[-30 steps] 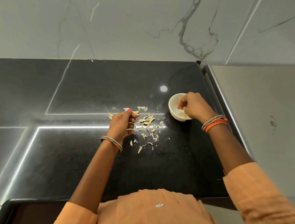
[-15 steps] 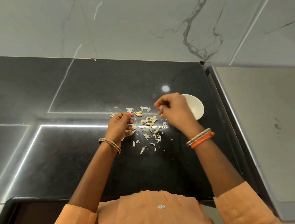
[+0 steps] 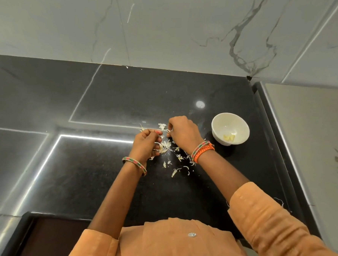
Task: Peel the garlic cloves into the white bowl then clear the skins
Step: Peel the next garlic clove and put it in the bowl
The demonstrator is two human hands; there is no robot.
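A glossy black stone counter (image 3: 97, 163) mirrors bright light strips and runs back to a grey veined marble wall (image 3: 168, 27). The left hand (image 3: 147, 144) is curled, fingertips pinching a small piece too hidden to name. The garlic skins (image 3: 174, 157) lie scattered on the counter beneath both hands. The right hand (image 3: 182, 135) is curled, fingertips pinching at skins. To its right, apart, stands the white bowl (image 3: 218, 124) holding peeled garlic cloves (image 3: 229, 137). A pale surface (image 3: 309, 134) borders the counter's right edge.
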